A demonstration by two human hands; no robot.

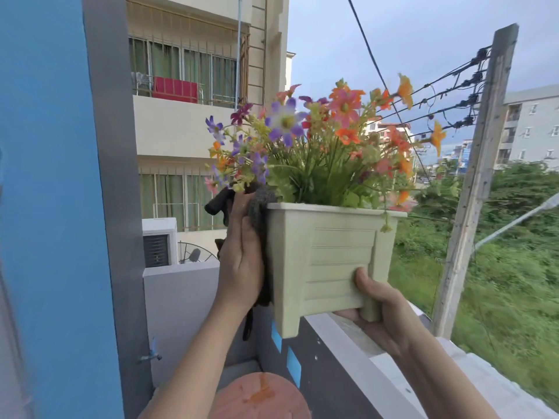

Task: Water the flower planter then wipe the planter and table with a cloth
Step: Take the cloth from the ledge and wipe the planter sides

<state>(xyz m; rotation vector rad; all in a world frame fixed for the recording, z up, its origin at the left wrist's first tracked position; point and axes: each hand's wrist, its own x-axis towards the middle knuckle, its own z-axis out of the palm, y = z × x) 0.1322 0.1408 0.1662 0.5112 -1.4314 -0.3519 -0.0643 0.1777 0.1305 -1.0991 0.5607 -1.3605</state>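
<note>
A pale green square planter (329, 258) full of purple, pink and orange flowers (314, 146) is lifted in the air above the balcony wall. My right hand (381, 316) grips its lower right corner, thumb on the front face and fingers under the foot. My left hand (242, 255) presses a dark grey cloth (257, 207) flat against the planter's left side; the cloth's ends hang out above and below the hand. A round reddish table (260, 397) with an orange wet-looking stain shows at the bottom edge, below the planter.
The white-topped balcony wall (341, 325) runs from the centre toward the lower right, with a drop to grass beyond it. A blue and grey wall (60, 207) fills the left. A small tap (151, 355) sticks out low on the left.
</note>
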